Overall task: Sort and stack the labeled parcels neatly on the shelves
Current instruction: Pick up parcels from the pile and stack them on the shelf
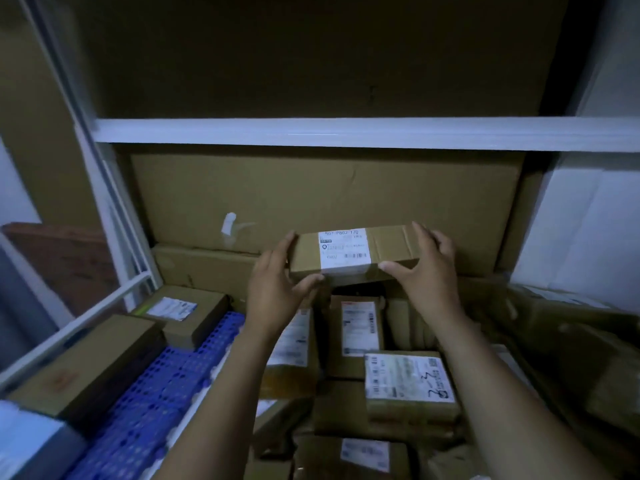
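A long brown cardboard parcel with a white label on top is held up in front of the shelf's back wall. My left hand grips its left end, thumb under the front edge. My right hand grips its right end, fingers over the top and thumb at the front. Below lie several labeled parcels: an upright one, a labeled box at lower right, and another partly hidden by my left forearm.
A white shelf board crosses above. Flat cardboard sheets line the back. At the left sit a labeled box and a plain box on a blue perforated mat. A white metal post stands at left.
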